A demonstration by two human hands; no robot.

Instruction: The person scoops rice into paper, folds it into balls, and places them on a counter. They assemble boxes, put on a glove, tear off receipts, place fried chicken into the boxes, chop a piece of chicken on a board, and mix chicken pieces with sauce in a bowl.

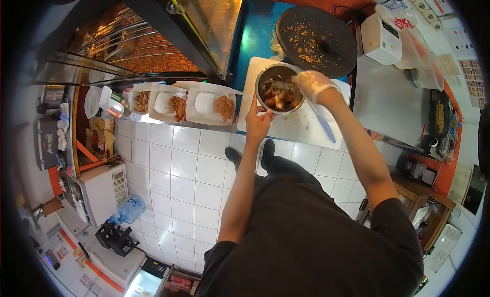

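Note:
My left hand point(259, 122) grips the near-left side of a metal mixing bowl point(268, 76) over a white cutting board point(301, 131). Dark, sauce-coated pieces of food point(278, 97), which look like fried chicken, lie in the bowl. At the bowl's right rim is my right hand point(314, 86), in a clear plastic glove. Its fingers look curled, but blur and glove hide what they hold. A knife with a light-blue handle point(325, 126) rests on the board, just below the right hand.
Several paper boxes point(190, 113) with rice and fried chicken line the counter's left side, below a glass display cabinet point(204, 26). A round black pan or lid point(337, 52) with crumbs lies behind the board. A steel worktop point(380, 103) is on the right.

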